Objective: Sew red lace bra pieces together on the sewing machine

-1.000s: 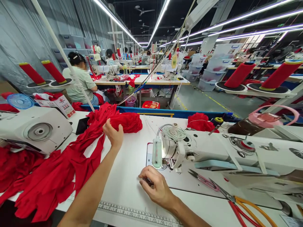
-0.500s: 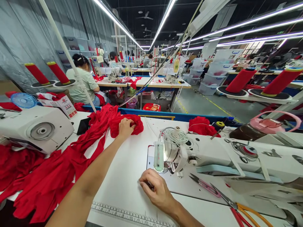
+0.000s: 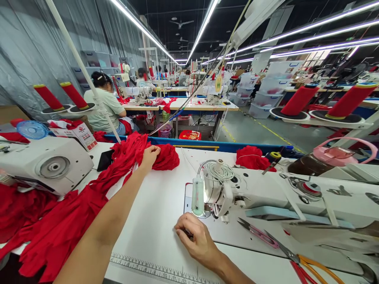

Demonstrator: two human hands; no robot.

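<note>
Red fabric bundle point(image 3: 168, 157) lies on the worktop point(image 3: 158, 201), left of the sewing machine point(image 3: 219, 189). The left hand point(image 3: 150, 157) is at its left end; I cannot tell whether that grip pinches it. The right hand point(image 3: 195, 236) is curled, its contents unclear. Taking hold seems the step; next likely calls for a sure pinch.
</note>
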